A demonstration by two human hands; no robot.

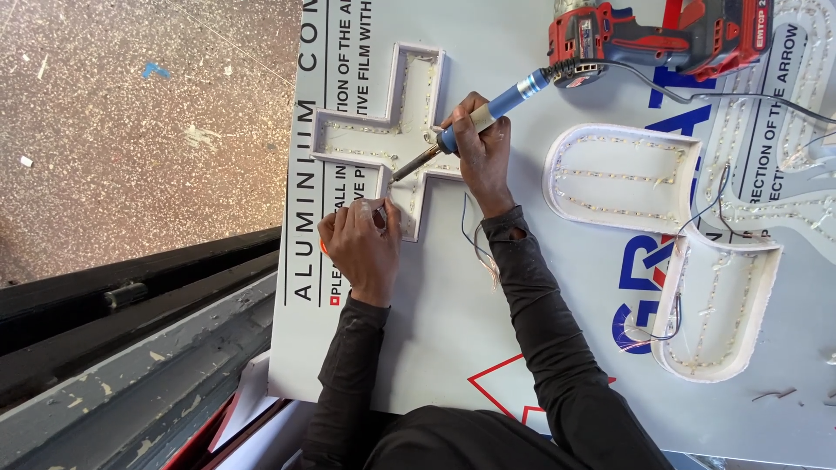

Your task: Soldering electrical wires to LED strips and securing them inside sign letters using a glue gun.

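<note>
I cannot make out what the clenched left hand (364, 246) pinches; fingers hide it. Right hand (481, 148) grasps the blue soldering iron (470, 129), tip inside the white cross-shaped channel letter (392, 130) on the desk (435, 331).

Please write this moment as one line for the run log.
right hand: holds soldering iron | tip: inside cross-shaped letter shell | left hand: on shell's edge
</note>
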